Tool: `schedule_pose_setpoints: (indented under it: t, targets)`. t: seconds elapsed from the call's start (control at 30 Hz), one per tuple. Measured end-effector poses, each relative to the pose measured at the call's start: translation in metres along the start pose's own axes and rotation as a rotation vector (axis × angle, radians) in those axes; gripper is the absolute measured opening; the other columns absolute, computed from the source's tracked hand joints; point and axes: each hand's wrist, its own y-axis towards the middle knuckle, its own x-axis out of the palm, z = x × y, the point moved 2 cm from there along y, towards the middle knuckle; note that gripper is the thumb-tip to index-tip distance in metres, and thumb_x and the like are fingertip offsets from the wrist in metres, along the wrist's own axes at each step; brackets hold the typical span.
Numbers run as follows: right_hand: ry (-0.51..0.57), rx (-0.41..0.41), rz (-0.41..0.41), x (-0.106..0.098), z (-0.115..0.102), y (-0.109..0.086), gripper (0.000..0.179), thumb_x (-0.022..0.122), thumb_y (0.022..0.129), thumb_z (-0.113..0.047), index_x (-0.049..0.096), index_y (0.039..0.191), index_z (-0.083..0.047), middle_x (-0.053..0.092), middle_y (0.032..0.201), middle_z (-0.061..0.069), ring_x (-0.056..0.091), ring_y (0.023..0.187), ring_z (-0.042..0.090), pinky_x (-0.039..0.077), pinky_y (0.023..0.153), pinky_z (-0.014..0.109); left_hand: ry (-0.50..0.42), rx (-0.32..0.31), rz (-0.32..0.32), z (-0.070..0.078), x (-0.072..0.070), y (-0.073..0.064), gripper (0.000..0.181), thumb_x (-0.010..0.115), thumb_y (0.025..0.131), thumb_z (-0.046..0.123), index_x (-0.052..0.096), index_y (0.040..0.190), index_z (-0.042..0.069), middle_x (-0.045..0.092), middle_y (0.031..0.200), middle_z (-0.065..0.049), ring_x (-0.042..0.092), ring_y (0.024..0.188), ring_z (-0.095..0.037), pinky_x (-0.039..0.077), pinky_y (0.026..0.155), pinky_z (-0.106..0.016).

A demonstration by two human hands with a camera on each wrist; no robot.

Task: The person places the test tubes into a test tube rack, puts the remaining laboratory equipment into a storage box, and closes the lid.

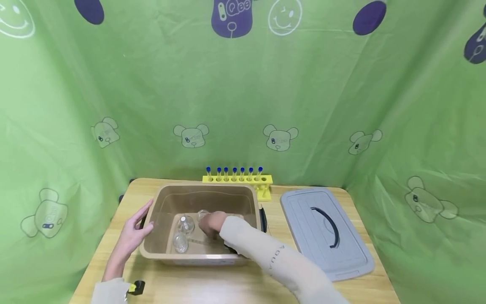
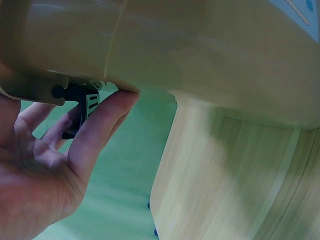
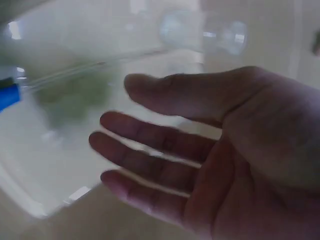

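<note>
A tan plastic bin [image 1: 212, 198] stands on the table with clear glassware inside. My left hand [image 1: 133, 234] is at the bin's left end, its thumb and index finger along the rim. In the left wrist view its fingers lie beside the bin's black handle [image 2: 82, 107], one fingertip against the wall. My right hand [image 1: 211, 223] reaches down into the bin; the right wrist view shows its fingers spread, nothing between them. Near it are a round clear flask [image 1: 185, 224], a second clear vessel [image 1: 180, 242], a third [image 1: 203, 214] partly hidden, and a thin rod [image 1: 197, 241].
Behind the bin, a yellow rack [image 1: 265, 180] holds several blue-capped tubes [image 1: 234, 173]. A grey lid [image 1: 303, 228] with a black handle lies to the right on the wooden table [image 1: 190, 283]. Green curtains [image 1: 235, 105] surround the table. A blue object [image 3: 9, 96] shows at the right wrist view's left edge.
</note>
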Motion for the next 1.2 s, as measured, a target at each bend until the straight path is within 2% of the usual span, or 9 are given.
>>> schedule_pose_setpoints:
  t: [0.17, 0.27, 0.37, 0.5, 0.6, 0.8, 0.93, 1.07, 1.2]
  targets:
    - [0.16, 0.023, 0.09, -0.029, 0.009, -0.029, 0.021, 0.075, 0.078, 0.003, 0.065, 0.077, -0.015, 0.06, 0.08, -0.003, 0.054, 0.067, 0.011, 0.046, 0.049, 0.021, 0.009, 0.003, 0.001, 0.001, 0.001, -0.001, 0.071, 0.059, 0.097, -0.005, 0.033, 0.161, 0.012, 0.025, 0.164, -0.026, 0.054, 0.124, -0.056, 0.063, 0.086, -0.044]
    - [0.31, 0.004, 0.18, -0.05, 0.018, -0.056, 0.023, 0.073, 0.083, 0.003, 0.074, 0.096, -0.016, 0.071, 0.093, -0.002, 0.062, 0.075, 0.011, 0.054, 0.059, 0.02, 0.028, 0.016, 0.014, 0.002, 0.0, -0.003, 0.07, 0.059, 0.097, -0.006, 0.034, 0.16, 0.011, 0.026, 0.164, -0.026, 0.055, 0.122, -0.054, 0.063, 0.086, -0.04]
    - [0.421, -0.042, 0.279, -0.064, 0.031, -0.083, 0.027, 0.071, 0.09, 0.0, 0.074, 0.114, -0.012, 0.074, 0.108, 0.003, 0.065, 0.084, 0.01, 0.058, 0.072, 0.018, 0.039, 0.024, 0.021, 0.003, -0.001, -0.005, 0.069, 0.059, 0.097, -0.006, 0.034, 0.16, 0.009, 0.027, 0.163, -0.027, 0.056, 0.121, -0.051, 0.063, 0.085, -0.039]
    - [0.484, -0.071, 0.421, -0.073, 0.05, -0.115, 0.027, 0.069, 0.097, -0.006, 0.071, 0.123, -0.007, 0.073, 0.119, 0.008, 0.069, 0.1, 0.015, 0.059, 0.089, 0.021, 0.043, 0.028, 0.014, 0.004, -0.001, -0.005, 0.069, 0.06, 0.097, -0.005, 0.034, 0.16, 0.009, 0.026, 0.163, -0.027, 0.059, 0.118, -0.049, 0.064, 0.084, -0.037]
    - [0.531, -0.066, 0.539, -0.073, 0.065, -0.134, 0.029, 0.068, 0.098, -0.006, 0.069, 0.127, -0.005, 0.072, 0.123, 0.01, 0.068, 0.109, 0.02, 0.058, 0.095, 0.025, 0.052, 0.039, 0.006, 0.005, 0.001, -0.005, 0.069, 0.06, 0.097, -0.005, 0.034, 0.16, 0.008, 0.026, 0.164, -0.026, 0.057, 0.12, -0.048, 0.062, 0.086, -0.032]
    - [0.647, -0.001, 0.844, -0.055, 0.104, -0.159, 0.029, 0.068, 0.095, 0.0, 0.068, 0.124, -0.001, 0.072, 0.118, 0.013, 0.069, 0.103, 0.023, 0.06, 0.092, 0.03, 0.051, 0.041, 0.004, 0.006, 0.004, -0.005, 0.069, 0.06, 0.097, -0.006, 0.034, 0.16, 0.008, 0.025, 0.164, -0.025, 0.054, 0.123, -0.05, 0.062, 0.086, -0.03]
    - [0.753, 0.116, 1.022, -0.03, 0.133, -0.167, 0.03, 0.067, 0.095, 0.001, 0.066, 0.125, 0.002, 0.071, 0.115, 0.016, 0.069, 0.101, 0.027, 0.062, 0.089, 0.033, 0.046, 0.038, 0.003, 0.005, 0.004, -0.006, 0.069, 0.059, 0.097, -0.007, 0.033, 0.16, 0.007, 0.025, 0.164, -0.026, 0.053, 0.123, -0.051, 0.061, 0.085, -0.027]
    - [0.825, 0.265, 1.096, 0.003, 0.154, -0.166, 0.03, 0.068, 0.096, -0.002, 0.066, 0.126, 0.002, 0.07, 0.116, 0.018, 0.069, 0.101, 0.028, 0.064, 0.085, 0.037, 0.069, 0.052, 0.012, 0.005, 0.004, -0.006, 0.069, 0.059, 0.097, -0.007, 0.034, 0.159, 0.006, 0.026, 0.164, -0.025, 0.051, 0.126, -0.051, 0.057, 0.087, -0.019]
    - [0.827, 0.376, 1.127, 0.041, 0.166, -0.156, 0.033, 0.069, 0.095, -0.005, 0.065, 0.128, 0.002, 0.068, 0.121, 0.021, 0.068, 0.103, 0.033, 0.063, 0.086, 0.043, 0.081, 0.06, 0.014, 0.005, 0.004, -0.005, 0.068, 0.06, 0.097, -0.006, 0.034, 0.159, 0.006, 0.027, 0.164, -0.024, 0.05, 0.127, -0.05, 0.055, 0.088, -0.016]
